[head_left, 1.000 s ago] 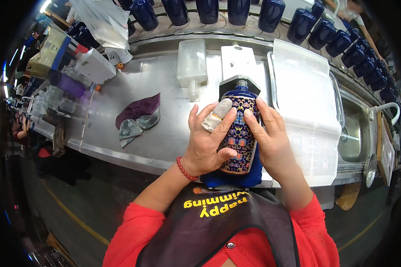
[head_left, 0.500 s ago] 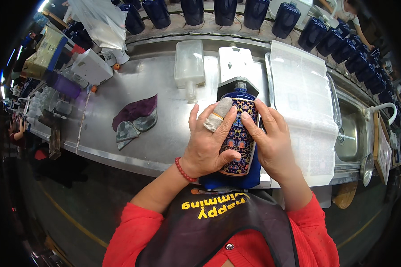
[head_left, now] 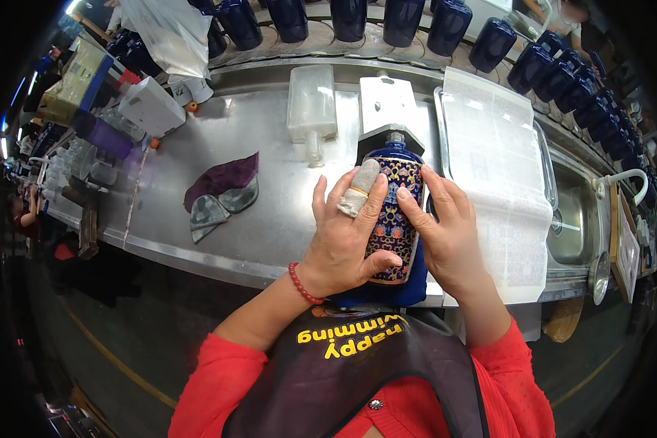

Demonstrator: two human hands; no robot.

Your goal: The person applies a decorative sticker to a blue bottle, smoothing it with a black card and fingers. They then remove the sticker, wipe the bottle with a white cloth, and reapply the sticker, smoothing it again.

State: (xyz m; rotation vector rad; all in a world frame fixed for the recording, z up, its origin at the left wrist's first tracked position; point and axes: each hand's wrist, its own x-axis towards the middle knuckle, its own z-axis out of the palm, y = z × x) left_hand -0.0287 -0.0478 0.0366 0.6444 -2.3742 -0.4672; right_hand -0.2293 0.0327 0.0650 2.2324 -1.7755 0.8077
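A dark blue glass bottle (head_left: 393,235) with a colourful ornamental pattern lies before me, its neck pointing away, against a dark angled rest (head_left: 410,139). Under its near end is a blue cloth (head_left: 387,295). My left hand (head_left: 337,247) touches the patterned face from the left, fingers spread, thumb across the lower part. A pale cover (head_left: 358,191) held by a thin band sits on one of its fingers. From the right, my right hand (head_left: 452,237) lays stretched fingers along the bottle's edge and face. Neither hand wraps round the bottle.
A clear empty bottle (head_left: 312,109) lies beyond my left hand, near folded purple and grey cloths (head_left: 225,191). White patterned sheets (head_left: 498,190) cover a tray at right, beside a sink (head_left: 571,230). Several blue bottles (head_left: 404,23) stand along a conveyor. A white box (head_left: 152,107) stands far left.
My left hand has shifted slightly to the right on the bottle; my right hand has barely moved. The blue bottles on the conveyor have changed position along it.
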